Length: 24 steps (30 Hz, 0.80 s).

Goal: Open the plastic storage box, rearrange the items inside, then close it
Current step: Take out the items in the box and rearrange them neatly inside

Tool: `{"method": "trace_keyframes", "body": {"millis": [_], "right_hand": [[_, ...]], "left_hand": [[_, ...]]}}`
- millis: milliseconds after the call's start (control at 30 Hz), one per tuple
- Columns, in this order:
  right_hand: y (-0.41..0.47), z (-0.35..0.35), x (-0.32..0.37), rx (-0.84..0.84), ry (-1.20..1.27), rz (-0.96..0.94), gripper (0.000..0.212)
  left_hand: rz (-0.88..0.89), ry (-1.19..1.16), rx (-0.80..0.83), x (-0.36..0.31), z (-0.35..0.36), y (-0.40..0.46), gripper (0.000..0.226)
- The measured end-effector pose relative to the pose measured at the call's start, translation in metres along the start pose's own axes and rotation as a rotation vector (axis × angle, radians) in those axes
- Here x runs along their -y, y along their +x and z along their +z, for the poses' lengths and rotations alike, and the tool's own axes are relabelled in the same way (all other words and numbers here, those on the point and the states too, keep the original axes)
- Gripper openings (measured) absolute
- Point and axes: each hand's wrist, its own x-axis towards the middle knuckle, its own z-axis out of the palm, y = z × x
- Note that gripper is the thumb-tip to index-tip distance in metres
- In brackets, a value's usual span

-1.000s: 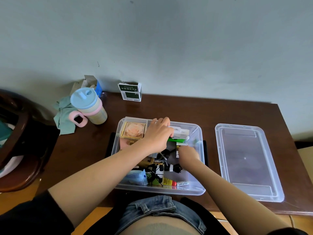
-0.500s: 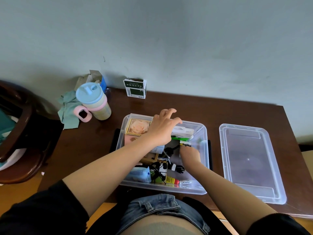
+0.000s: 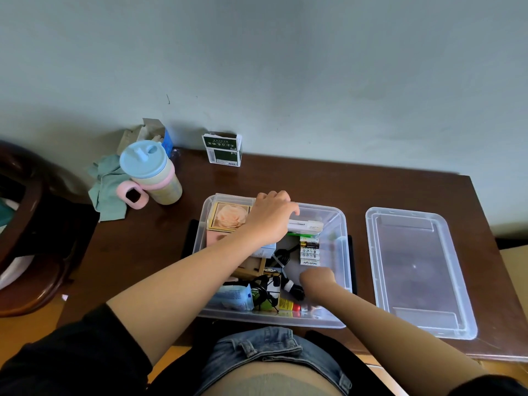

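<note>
The clear plastic storage box [image 3: 342, 254] stands open on the dark wooden table [image 3: 314, 184], full of small items. Its clear lid [image 3: 414, 270] lies flat on the table to the right. My left hand [image 3: 271, 217] reaches to the box's far side, fingers curled over a long white carton [image 3: 307, 225] beside a rose-print box [image 3: 230, 218]. My right hand [image 3: 317, 277] dips into the box's bare right part, fingers pointing down and hidden. A row of batteries [image 3: 310, 250] lies just beyond it; black cables [image 3: 285, 257] lie to its left.
A pastel cup with a blue lid [image 3: 151, 174] and a green cloth [image 3: 107, 187] sit at the table's back left. A green-and-white carton [image 3: 224, 150] stands against the wall. A dark wooden chair [image 3: 34, 224] is at the left.
My right hand has drawn back from the batteries toward me, leaving them in a row. My left hand has stayed at the box's far side on the white carton.
</note>
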Motion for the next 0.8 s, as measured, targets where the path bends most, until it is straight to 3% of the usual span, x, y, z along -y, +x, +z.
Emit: {"method": "trace_keyframes", "body": {"millis": [400, 600, 800], "right_hand": [[-0.009, -0.018, -0.005, 0.108, -0.164, -0.21, 0.045], [-0.016, -0.043, -0.032, -0.082, -0.035, -0.089, 0.04], [0.004, -0.04, -0.021, -0.071, 0.006, 0.023, 0.034]], "left_hand": [[-0.002, -0.004, 0.004, 0.001, 0.003, 0.003, 0.047], [-0.006, -0.006, 0.012, 0.0, 0.004, 0.004, 0.048], [-0.01, -0.019, 0.014, 0.002, 0.003, 0.003, 0.043]]}}
